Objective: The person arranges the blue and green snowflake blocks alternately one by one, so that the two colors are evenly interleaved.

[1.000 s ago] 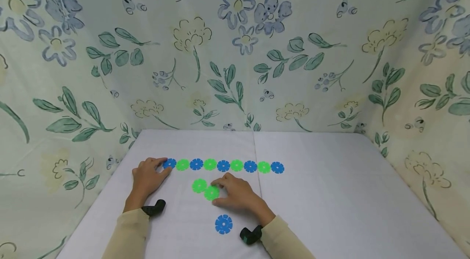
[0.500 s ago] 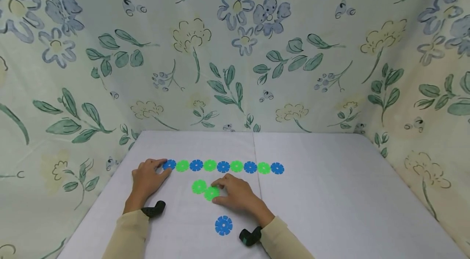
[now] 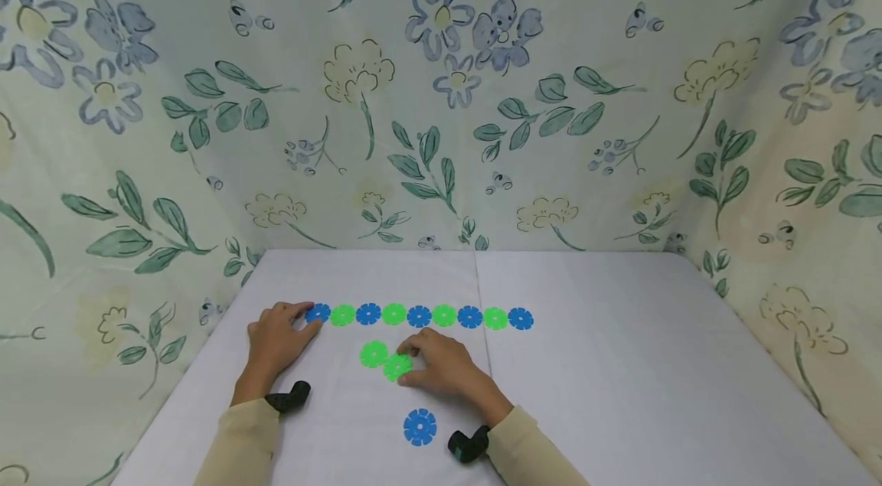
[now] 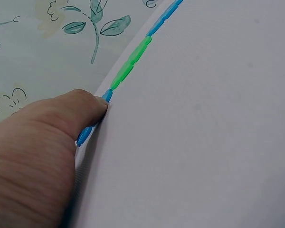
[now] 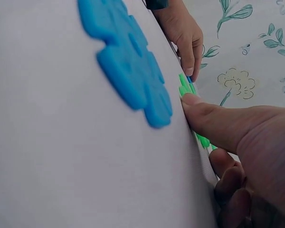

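My left hand pinches the blue flower-shaped disc at the left end of a straight row, thumb and index finger at its edge. Up close in the left wrist view, the thumb presses that disc's rim, with a green disc beyond it. Below the row, my right hand pinches a green flower-shaped disc between thumb and index finger. That disc meets another green disc at its upper left. A single blue disc lies flat nearer the body; it looms large in the right wrist view.
The row alternates blue and green discs, edge to edge, out to a blue disc on the right. White cloth covers the table. A floral curtain hangs behind and at the sides. Black wrist devices sit at both cuffs.
The scene sits slightly lower in the head view, as if the camera tilted up. Both hands keep their places on the same discs, and no disc has visibly shifted.
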`<state>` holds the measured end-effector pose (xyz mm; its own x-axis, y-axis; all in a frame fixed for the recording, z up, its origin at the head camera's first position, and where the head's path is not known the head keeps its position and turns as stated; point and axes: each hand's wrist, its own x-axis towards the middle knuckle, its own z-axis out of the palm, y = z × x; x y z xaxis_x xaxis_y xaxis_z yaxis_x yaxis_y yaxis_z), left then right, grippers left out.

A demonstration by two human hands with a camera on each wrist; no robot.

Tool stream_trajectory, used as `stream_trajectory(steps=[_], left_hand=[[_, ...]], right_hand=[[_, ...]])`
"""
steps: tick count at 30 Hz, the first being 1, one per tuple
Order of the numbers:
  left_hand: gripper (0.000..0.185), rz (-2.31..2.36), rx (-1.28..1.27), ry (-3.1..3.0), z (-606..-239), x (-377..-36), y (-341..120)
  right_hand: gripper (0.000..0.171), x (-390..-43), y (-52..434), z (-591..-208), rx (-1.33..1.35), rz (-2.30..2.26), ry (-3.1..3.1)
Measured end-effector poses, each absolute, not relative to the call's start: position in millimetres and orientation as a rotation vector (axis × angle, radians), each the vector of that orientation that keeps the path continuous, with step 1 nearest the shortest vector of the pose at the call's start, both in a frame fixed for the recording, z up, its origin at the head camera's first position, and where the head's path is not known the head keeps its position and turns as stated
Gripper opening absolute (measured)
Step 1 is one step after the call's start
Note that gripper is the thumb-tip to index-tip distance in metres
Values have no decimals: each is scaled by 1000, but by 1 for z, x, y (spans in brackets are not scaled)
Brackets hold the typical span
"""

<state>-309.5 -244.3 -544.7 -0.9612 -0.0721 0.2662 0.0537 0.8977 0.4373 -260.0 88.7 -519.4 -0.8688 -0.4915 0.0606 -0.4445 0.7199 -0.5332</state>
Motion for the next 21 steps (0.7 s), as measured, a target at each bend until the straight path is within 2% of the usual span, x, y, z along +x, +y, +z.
stream_trajectory(steps=[21], left_hand=[[49, -657, -11, -2766, -542, -307, -245]], right_hand=[[46, -254, 84, -510, -857, -725, 2952]])
